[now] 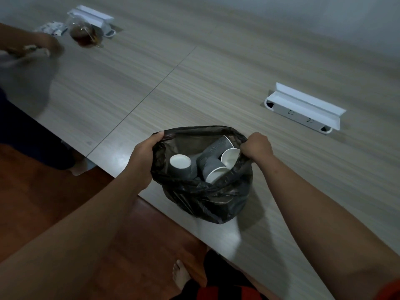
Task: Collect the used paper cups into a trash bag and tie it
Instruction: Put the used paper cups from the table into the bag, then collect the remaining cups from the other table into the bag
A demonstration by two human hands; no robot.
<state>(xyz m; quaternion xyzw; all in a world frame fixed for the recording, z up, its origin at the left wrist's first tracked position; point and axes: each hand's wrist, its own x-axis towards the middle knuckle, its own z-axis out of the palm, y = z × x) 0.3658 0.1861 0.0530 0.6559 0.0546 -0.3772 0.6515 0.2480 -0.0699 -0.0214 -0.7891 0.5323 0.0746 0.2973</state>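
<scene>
A black trash bag (207, 200) stands on the wooden table (216, 79) near its front edge, its mouth held wide. Inside lie several grey paper cups (180, 164) with white insides, tipped at different angles. My left hand (144, 159) grips the left side of the bag's rim. My right hand (256, 146) pinches the right side of the rim. Both hands are closed on the plastic, pulling the opening apart.
A white socket box (303, 108) sits on the table to the right behind the bag. Far left, another person's hand (43, 45) is near a glass teapot (85, 32), a white box (93, 17) and packets (52, 28). The floor lies below the table edge.
</scene>
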